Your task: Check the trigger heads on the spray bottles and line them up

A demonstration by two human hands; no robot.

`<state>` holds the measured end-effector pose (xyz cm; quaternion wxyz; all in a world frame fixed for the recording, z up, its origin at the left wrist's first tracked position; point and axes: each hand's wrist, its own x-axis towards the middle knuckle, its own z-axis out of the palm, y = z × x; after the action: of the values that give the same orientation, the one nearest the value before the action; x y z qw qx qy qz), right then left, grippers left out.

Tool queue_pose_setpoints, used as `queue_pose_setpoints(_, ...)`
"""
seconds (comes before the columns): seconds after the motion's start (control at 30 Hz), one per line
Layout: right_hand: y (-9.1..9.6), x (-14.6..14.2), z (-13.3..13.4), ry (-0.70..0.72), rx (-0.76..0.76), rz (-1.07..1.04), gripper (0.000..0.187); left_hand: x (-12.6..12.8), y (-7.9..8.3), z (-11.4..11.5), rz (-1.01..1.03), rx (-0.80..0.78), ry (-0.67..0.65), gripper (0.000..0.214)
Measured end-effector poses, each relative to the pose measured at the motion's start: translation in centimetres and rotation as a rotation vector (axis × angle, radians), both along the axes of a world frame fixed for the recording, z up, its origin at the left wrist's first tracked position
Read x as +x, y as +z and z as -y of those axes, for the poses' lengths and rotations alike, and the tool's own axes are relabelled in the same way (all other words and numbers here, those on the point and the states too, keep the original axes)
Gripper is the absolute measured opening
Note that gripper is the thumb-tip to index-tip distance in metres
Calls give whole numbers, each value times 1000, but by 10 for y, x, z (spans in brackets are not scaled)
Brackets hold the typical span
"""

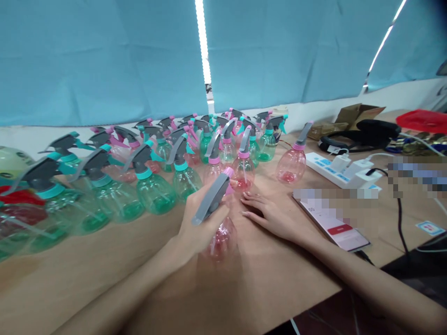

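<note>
A Grip on the Pink Sprayer at a Crowded Table

Blue sheets [104, 60] cover the wall, a bright strip of light showing between them, behind a wooden table [91, 260] lined with plastic spray bottles. Green spray bottles [155, 193] with turquoise collars and gray triggers form the front row on the left, while more bottles, pink and green mixed, crowd behind them toward the wall. At the right rear are an open cardboard box [359, 114] and a red packet [424, 122].

In the foreground, a person's two hands are apart. The left hand [190, 218] is clamped around the neck of a pink spray bottle [220, 242], near the middle of the table, its gray lever toward the wearer and its pink nozzle pointing away; whether its base touches the tabletop is hard to tell. The right hand [263, 211] lies flat with its fingers extended, just beside the held bottle and holding nothing. Another pink bottle [291, 166] stands upright beyond the right hand, near a white power strip [326, 170] with chargers plugged in.

Black headphones [379, 132] lie behind the strip, a smartphone [335, 228] with a lit screen rests to the right of the hand, and a small blue-edged card [430, 228] lies near the table's right edge
</note>
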<state>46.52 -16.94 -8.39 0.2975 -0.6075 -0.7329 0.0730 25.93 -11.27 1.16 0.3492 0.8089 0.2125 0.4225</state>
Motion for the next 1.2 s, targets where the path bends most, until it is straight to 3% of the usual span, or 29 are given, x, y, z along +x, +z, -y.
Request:
queue_pose_setpoints(0.53, 4, -2, 3, -28, 7, 28, 42, 0, -4, -1, 5, -8, -13, 16)
queue_pose_setpoints(1.2, -5, 2, -1, -6, 21, 1, 41, -1, 6, 1, 3, -9, -59, 12)
